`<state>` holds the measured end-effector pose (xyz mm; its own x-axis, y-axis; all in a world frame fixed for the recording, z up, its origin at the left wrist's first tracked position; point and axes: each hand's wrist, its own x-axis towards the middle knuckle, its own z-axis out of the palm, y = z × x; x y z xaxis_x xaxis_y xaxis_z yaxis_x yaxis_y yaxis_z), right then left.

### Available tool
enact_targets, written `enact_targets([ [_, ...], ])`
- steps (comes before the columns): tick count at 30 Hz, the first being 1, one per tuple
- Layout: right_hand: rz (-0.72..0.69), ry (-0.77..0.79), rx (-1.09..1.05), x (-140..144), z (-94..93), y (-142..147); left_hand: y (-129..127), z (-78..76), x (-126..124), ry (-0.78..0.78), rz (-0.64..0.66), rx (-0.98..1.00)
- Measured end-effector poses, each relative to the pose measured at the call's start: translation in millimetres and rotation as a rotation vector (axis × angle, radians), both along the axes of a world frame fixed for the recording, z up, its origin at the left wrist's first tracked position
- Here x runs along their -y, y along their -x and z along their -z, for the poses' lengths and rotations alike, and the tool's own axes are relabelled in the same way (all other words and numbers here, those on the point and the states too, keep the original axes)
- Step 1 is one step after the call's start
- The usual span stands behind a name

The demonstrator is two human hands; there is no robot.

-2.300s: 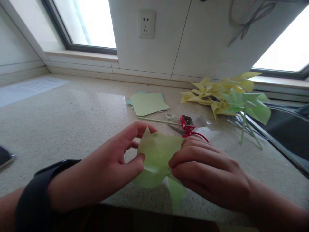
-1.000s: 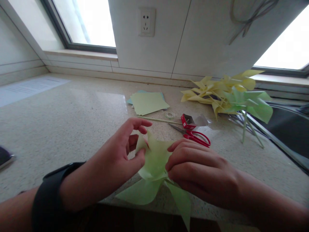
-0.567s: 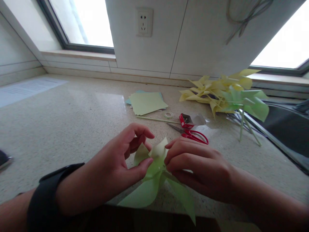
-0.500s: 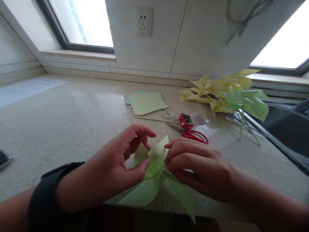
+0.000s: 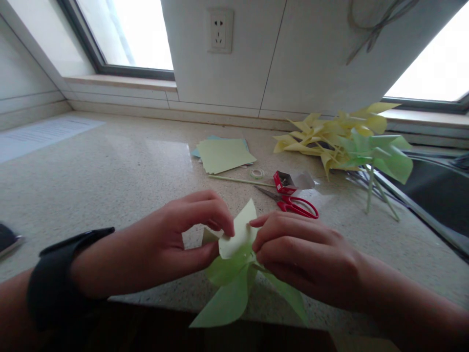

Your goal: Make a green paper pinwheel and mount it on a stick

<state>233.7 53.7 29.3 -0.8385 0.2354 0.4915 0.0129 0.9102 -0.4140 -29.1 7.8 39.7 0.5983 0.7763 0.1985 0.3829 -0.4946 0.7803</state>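
Observation:
A light green paper pinwheel (image 5: 234, 274) sits between both hands at the counter's near edge, its blades partly curled to the centre. My left hand (image 5: 164, 244), with a dark band on the wrist, pinches one blade tip between thumb and forefinger. My right hand (image 5: 304, 254) grips the paper's centre from the right, fingers curled over it. Two lower blades hang past the counter edge.
Red-handled scissors (image 5: 296, 205), a small red box (image 5: 284, 182), a thin stick (image 5: 242, 181) and a tape roll (image 5: 257, 173) lie beyond the hands. A stack of green paper sheets (image 5: 223, 155) lies farther back. Finished yellow and green pinwheels (image 5: 348, 144) are piled at right, beside a dark sink (image 5: 436, 195).
My left hand has bent another blade tip up and over toward the centre. The lower blades have swung down. My right hand has stayed on the centre.

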Motion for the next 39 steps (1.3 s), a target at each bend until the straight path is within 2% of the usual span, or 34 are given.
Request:
enact_targets([
  [4,-0.05,-0.078,0.082,3.4,-8.8,-1.4,6.0,-14.6,-1.6,0.051,0.067,-0.127],
  [7,-0.07,-0.086,0.118,7.1,-15.3,-2.1,7.8,-20.1,-1.8,0.077,0.131,-0.179],
  [16,-0.115,0.033,0.227,3.8,-18.3,-2.7,9.6,-14.4,-1.2,0.071,0.222,-0.243],
  [19,-0.137,0.093,0.224,2.5,-18.6,-3.0,7.7,-15.6,-0.9,0.035,0.26,-0.192],
  [26,-0.156,0.153,0.196,5.3,-19.3,-4.3,-1.2,-14.5,-4.1,0.193,0.436,-0.062],
  [30,-0.168,0.165,0.196,4.5,-20.0,-6.6,-2.2,-12.0,-5.0,0.234,0.432,-0.02],
  [34,-0.166,0.188,0.196,3.5,-21.2,-8.0,1.1,-6.7,-3.9,0.313,0.356,0.028],
  [39,-0.148,0.173,0.23,4.0,-20.4,-8.0,6.4,3.6,-4.2,0.274,0.254,0.042],
])
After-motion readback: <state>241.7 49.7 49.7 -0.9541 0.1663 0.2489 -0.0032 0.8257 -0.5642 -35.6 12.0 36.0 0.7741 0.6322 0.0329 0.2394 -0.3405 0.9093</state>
